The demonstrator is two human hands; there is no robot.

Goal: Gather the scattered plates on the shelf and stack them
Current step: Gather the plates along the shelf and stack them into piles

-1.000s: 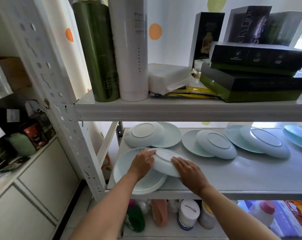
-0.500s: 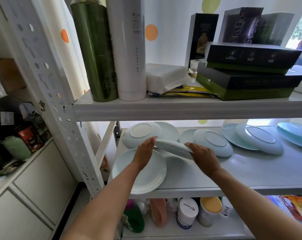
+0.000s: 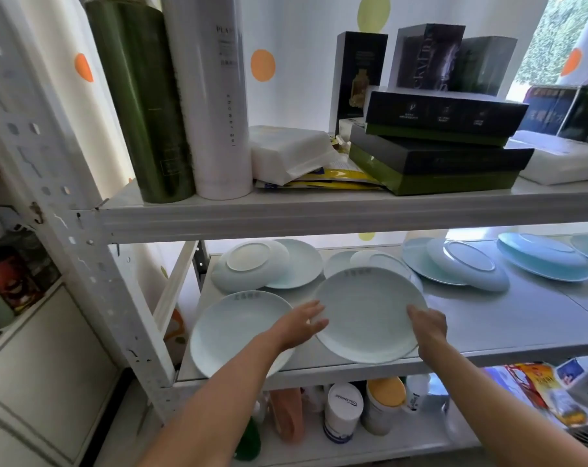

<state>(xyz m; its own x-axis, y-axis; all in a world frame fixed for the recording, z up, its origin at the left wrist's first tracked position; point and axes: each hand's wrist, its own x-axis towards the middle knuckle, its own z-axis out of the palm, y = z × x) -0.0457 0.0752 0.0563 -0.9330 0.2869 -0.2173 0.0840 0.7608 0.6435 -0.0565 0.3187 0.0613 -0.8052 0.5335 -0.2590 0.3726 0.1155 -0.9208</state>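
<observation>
Mint-white and face up, the held plate (image 3: 370, 318) hangs just above the front of the middle shelf (image 3: 528, 318), tilted so its face turns toward the camera. 2 hands carry it. The left hand (image 3: 297, 326) pinches the plate's left rim, fingertips lying on the face, the forearm reaching in from below. The right hand (image 3: 429, 328) grips the right rim with the thumb hooked over the edge; its other fingers are hidden behind the plate.

Just left of it, the front plate (image 3: 225, 332) lies flat and face up at the shelf's front-left corner, partly under the left forearm. Whether the 2 rims touch, I cannot tell. At the back left an upturned plate (image 3: 249, 266) rests bottom-up, overlapping a face-up plate (image 3: 301, 261). Behind the held plate, a rear pair (image 3: 377, 259) of plates is mostly hidden. Further right an overturned plate (image 3: 467, 266) lies on a light blue plate (image 3: 415, 261), and blue plates (image 3: 542, 259) sit at the far right, well apart from the hands.

On the upper shelf (image 3: 319, 214) stand a green cylinder (image 3: 141, 96) and a white cylinder (image 3: 215, 96) side by side, with a white packet (image 3: 286, 153) and stacked black-and-green boxes (image 3: 437, 150) to their right. Below, jars (image 3: 343, 411) crowd the lowest level.
</observation>
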